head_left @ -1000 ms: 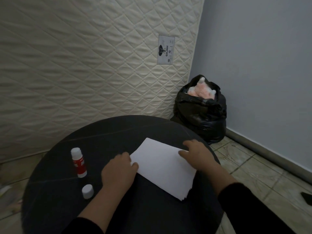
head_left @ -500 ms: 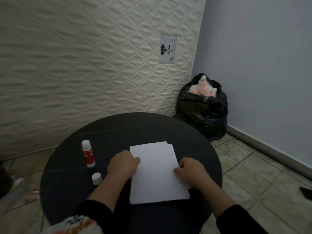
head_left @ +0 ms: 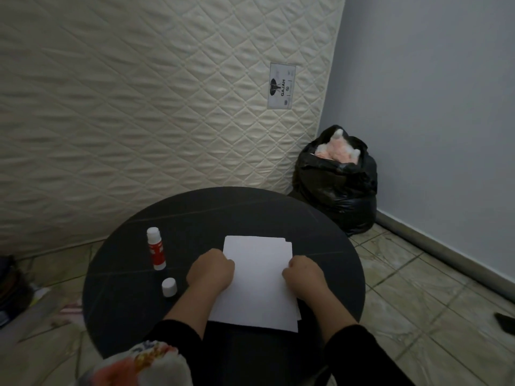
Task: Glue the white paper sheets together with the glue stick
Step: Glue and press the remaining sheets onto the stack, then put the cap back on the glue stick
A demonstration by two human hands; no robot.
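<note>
A stack of white paper sheets (head_left: 257, 277) lies flat on the round black table (head_left: 211, 215), its far right corner slightly stepped. My left hand (head_left: 210, 273) rests with curled fingers on the stack's left edge. My right hand (head_left: 303, 275) presses with curled fingers on its right edge. To the left, a red and white glue stick (head_left: 156, 248) stands upright and uncapped. Its white cap (head_left: 169, 287) sits on the table just in front of it, apart from my left hand.
A quilted cream mattress (head_left: 156, 107) leans behind the table. A full black rubbish bag (head_left: 335, 188) stands in the corner by the blue-grey wall. Tiled floor (head_left: 418, 302) lies to the right, clutter on the floor at the left. A patterned cloth (head_left: 139, 366) shows at the bottom.
The paper stack has been turned from a slanted lie to square in front of me. Both hands moved with it and closed in on its side edges.
</note>
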